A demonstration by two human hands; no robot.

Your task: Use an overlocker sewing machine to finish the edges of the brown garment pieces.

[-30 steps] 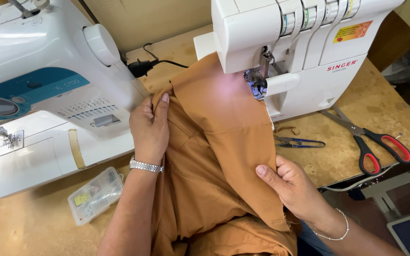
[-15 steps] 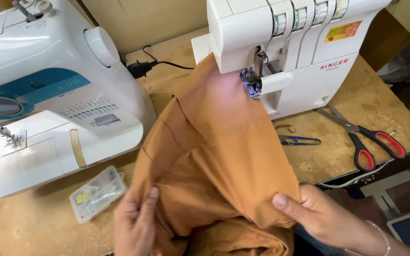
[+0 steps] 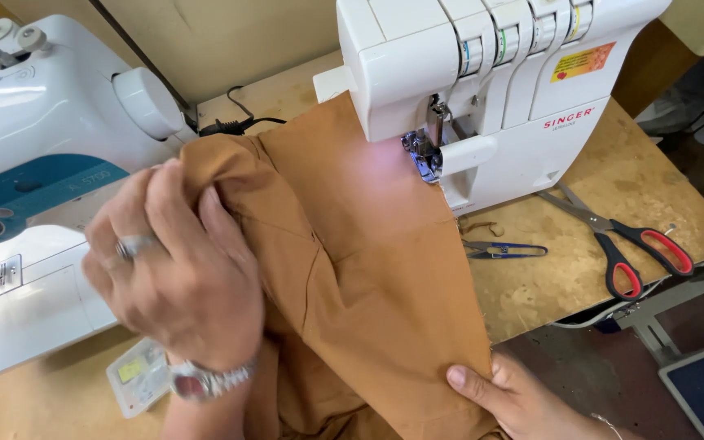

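orange-yellow rectangular label (image 3: 582,62) | overlocker front, upper right | red mark

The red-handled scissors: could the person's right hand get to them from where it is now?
Probably yes: the scissors lie uncovered on the table's right side, with nothing between, but the right hand pinches the brown fabric and must release it.

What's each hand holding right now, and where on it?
Both grip the brown fabric: the left hand bunches its upper-left fold, the right hand pinches its lower right edge.
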